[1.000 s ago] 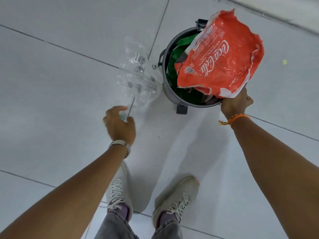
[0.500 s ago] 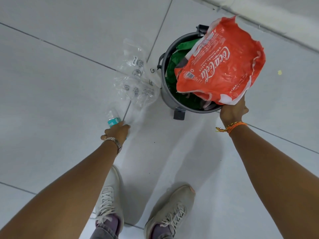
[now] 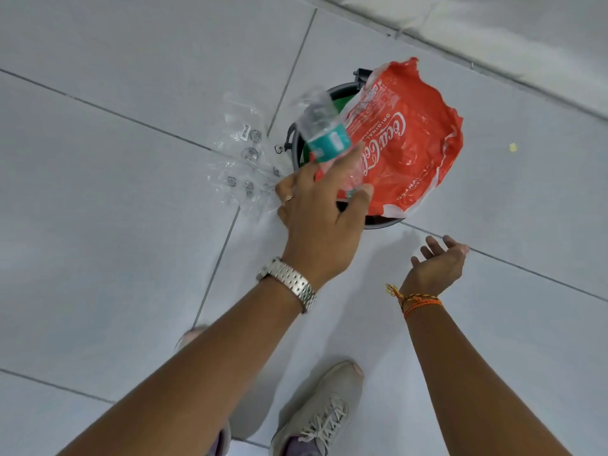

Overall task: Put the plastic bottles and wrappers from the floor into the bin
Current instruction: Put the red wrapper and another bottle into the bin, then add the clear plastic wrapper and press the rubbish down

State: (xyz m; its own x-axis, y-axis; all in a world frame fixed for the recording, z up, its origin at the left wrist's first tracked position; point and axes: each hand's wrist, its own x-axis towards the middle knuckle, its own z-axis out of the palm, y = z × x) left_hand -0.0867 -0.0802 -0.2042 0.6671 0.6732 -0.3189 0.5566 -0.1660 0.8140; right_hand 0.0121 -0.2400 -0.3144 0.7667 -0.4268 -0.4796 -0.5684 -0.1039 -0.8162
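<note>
My left hand point(image 3: 317, 222) grips a clear plastic bottle point(image 3: 324, 133) with a teal label, held tilted over the left side of the grey round bin point(image 3: 381, 222). A big red Coca-Cola wrapper point(image 3: 411, 143) lies across the top of the bin and hides most of its opening; a bit of green plastic point(image 3: 307, 151) shows inside. My right hand point(image 3: 434, 266) hovers open, fingers spread, just in front of the bin and apart from the wrapper. A crumpled clear plastic wrapper point(image 3: 245, 162) lies on the floor, touching the bin's left side.
The floor is pale grey tile with dark grout lines. A lighter raised ledge point(image 3: 493, 31) runs along the top right. A small yellow scrap point(image 3: 512, 146) lies right of the bin. My two shoes point(image 3: 316, 413) stand at the bottom centre.
My left hand picked the bottle up from the floor and raised it over the bin. My right hand let go of the red wrapper and drew back, open.
</note>
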